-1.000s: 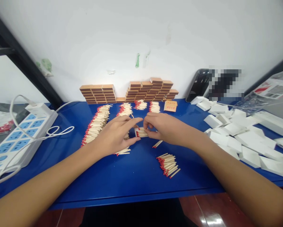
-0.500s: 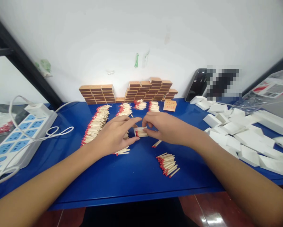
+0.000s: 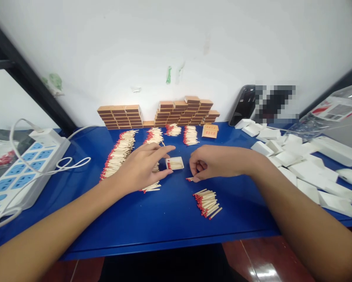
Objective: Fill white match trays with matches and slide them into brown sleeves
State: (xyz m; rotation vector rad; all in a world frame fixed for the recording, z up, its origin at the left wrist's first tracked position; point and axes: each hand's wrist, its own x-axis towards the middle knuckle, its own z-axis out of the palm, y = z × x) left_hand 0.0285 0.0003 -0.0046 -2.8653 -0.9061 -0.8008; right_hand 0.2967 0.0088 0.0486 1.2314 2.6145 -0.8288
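**Inspector:** Report from the near edge outward.

**Worker:** Nearest me on the blue table (image 3: 164,223) lies a small pile of matches (image 3: 207,201), heads mostly to the left. Just beyond it, my right hand (image 3: 213,162) is curled, its fingertips drawn together on a few loose matches (image 3: 190,179) that lie flat on the table. The knuckles arch so that only the tips bear down.

**Inspector:** And the left?

**Worker:** My left hand (image 3: 140,166) is open, fingers apart, clamped on nothing. It lies over some scattered matches (image 3: 150,188), with the forefinger stretched toward the match tray (image 3: 174,163). Whether it touches I cannot tell. The tray sits between my hands, open side up, so its matches stay in.

**Inspector:** Farther back?

**Worker:** A long row of matches (image 3: 118,154) runs along the left, with small bundles (image 3: 190,135) behind the tray. Empty white trays (image 3: 296,164) lie to the right. Stacked matchboxes (image 3: 158,115) stand against the wall.
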